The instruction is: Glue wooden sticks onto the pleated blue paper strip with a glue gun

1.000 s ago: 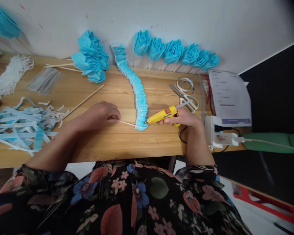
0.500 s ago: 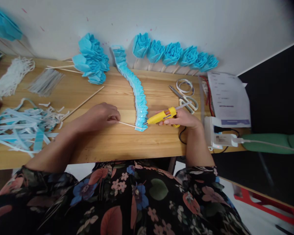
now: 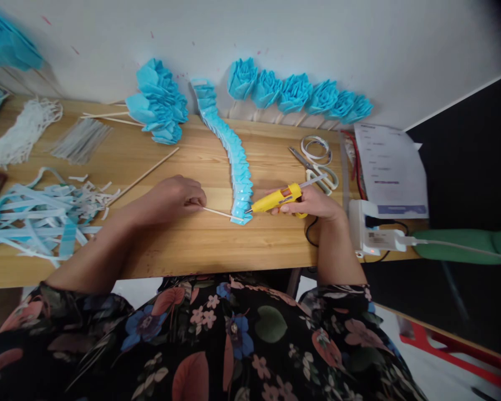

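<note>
A long pleated blue strip (image 3: 234, 150) curves down the wooden table towards me. Pinched in my left hand (image 3: 177, 195) is a thin wooden stick (image 3: 217, 212), whose far end lies on the strip's near end. My right hand (image 3: 313, 201) grips a yellow glue gun (image 3: 278, 197) with a glue stick (image 3: 313, 180) out of its back. The gun's nozzle is at the strip's near end, close to the stick's tip; whether it touches cannot be seen.
Several blue fabric flowers (image 3: 296, 92) lean against the wall, with a bunch (image 3: 161, 103) further left. Scissors (image 3: 317, 170) and a tape roll (image 3: 316, 149) lie right. Cut strips (image 3: 37, 217), a loose stick (image 3: 146, 174) and grey wires (image 3: 81, 139) lie left. A white power adapter (image 3: 369, 234) stands right.
Almost nothing differs. The whole view has shifted very slightly; both hands, the stick and the glue gun keep their places at the strip's near end.
</note>
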The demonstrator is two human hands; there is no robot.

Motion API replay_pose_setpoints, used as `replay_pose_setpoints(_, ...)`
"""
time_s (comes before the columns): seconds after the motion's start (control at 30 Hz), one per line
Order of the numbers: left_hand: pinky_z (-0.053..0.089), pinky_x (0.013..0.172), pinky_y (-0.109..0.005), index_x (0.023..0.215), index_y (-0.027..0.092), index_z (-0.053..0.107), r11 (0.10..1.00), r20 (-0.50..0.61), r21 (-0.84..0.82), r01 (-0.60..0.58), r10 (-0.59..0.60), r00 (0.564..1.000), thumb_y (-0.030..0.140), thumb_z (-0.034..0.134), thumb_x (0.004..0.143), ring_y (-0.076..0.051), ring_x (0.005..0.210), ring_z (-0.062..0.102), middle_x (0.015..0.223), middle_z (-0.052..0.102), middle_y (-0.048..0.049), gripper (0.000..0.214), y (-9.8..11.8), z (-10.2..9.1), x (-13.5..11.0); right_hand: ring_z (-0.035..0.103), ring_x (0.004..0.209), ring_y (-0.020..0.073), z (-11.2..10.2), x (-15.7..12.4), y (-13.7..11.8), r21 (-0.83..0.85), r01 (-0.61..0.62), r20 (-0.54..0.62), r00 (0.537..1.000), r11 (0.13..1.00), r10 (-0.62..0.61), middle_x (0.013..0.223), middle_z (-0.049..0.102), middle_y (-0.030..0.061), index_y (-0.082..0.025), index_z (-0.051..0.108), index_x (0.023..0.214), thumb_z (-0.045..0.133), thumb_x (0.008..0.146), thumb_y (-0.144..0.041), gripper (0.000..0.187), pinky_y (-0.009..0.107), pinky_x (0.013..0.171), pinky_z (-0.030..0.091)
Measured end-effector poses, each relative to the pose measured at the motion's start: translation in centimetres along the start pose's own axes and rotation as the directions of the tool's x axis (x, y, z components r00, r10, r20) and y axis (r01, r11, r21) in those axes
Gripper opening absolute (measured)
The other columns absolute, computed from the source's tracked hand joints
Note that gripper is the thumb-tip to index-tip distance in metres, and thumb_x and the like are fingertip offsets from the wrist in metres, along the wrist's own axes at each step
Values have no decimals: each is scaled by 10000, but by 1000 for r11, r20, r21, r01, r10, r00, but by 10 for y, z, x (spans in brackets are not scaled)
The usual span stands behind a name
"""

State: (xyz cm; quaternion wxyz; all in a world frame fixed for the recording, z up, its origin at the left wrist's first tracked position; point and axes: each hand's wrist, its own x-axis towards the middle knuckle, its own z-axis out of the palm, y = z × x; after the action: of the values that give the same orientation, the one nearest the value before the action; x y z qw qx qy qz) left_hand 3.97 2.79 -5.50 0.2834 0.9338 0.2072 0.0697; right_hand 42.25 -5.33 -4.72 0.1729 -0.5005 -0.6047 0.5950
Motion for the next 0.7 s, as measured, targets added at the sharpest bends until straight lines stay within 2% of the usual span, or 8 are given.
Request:
replay_pose_setpoints(0.5,393,743,-277,836,171,726,1000,8,5,3,-3,1000,225,538,978,-165,757,615,832,715,-56,242,2,-1,0,672,693,151,-4,0,9,-17,33,22,999,999,-32,950,835,81,-177,739,1379,840,830,-505,648,245,593,496)
replay_pose_setpoints(0.7,394,743,-281,828,171,725,1000,0,7,10,-10,1000,223,535,981,-167,759,615,828,715,-57,250,3,-1,0,696,744,164,-4,1,10,-12,23,17,1000,1000,-23,960,835,83,-187,739,1386,846,824,-511,658,240,597,501)
